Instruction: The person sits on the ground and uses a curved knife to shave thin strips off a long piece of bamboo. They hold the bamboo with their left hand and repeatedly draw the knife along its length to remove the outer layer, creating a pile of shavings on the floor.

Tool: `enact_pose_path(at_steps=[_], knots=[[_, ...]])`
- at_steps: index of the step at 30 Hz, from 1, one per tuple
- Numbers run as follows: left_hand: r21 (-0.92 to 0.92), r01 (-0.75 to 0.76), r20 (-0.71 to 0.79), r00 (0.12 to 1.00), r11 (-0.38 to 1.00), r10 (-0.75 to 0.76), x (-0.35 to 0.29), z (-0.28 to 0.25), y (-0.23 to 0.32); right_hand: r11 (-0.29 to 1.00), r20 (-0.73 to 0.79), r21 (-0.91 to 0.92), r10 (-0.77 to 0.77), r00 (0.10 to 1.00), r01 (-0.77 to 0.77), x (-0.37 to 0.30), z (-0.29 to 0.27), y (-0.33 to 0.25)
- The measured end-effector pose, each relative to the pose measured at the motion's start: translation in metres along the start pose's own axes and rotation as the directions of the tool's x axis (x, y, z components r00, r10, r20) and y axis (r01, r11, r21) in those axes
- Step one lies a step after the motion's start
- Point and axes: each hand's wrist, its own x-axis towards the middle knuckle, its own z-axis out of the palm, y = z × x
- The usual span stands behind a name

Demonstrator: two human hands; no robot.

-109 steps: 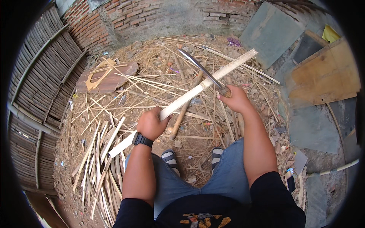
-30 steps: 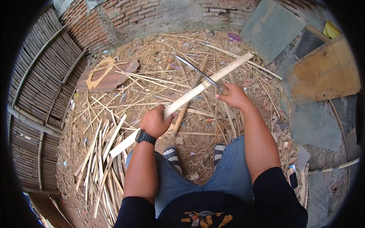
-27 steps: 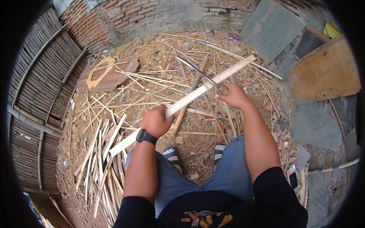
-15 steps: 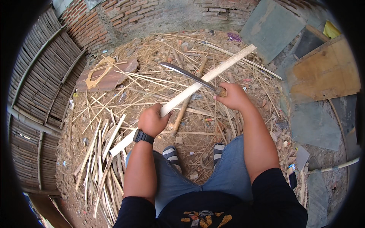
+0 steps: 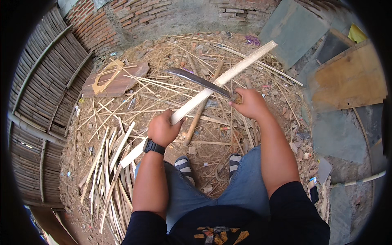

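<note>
My left hand is closed around a long, pale bamboo strip. One end of the strip slants up toward the far right; the other comes out behind my left wrist, at the lower left. In my right hand is the wooden handle of a machete. Its dark curved blade points to the far left and lies across the strip, crossing it beyond my left hand. The blade seems to touch the strip's upper face. My right fingers are wrapped round the handle, partly hidden from view.
Many split bamboo strips lie heaped at my left. Thin slivers and a round stick litter the dirt between my feet and the brick wall. A brown board lies far left; grey sheets and a wooden panel stand right.
The machete's blade has turned a little, so its broad dark side shows more, and its tip has shifted left. The strip's far end has risen slightly. Both hands keep their hold.
</note>
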Motion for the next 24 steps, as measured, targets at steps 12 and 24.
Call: enact_pose_path(at_steps=[12,24], knots=[[-0.024,-0.019,-0.015,1.000,1.000,0.019,0.005,0.006,-0.002,0.994,-0.068,0.055,0.101,0.993,-0.097,0.007,0.011,0.024],[0.010,-0.043,-0.023,0.999,0.999,0.044,0.002,0.000,-0.002,0.928,-0.170,0.242,0.327,0.929,-0.283,0.017,0.006,0.062]])
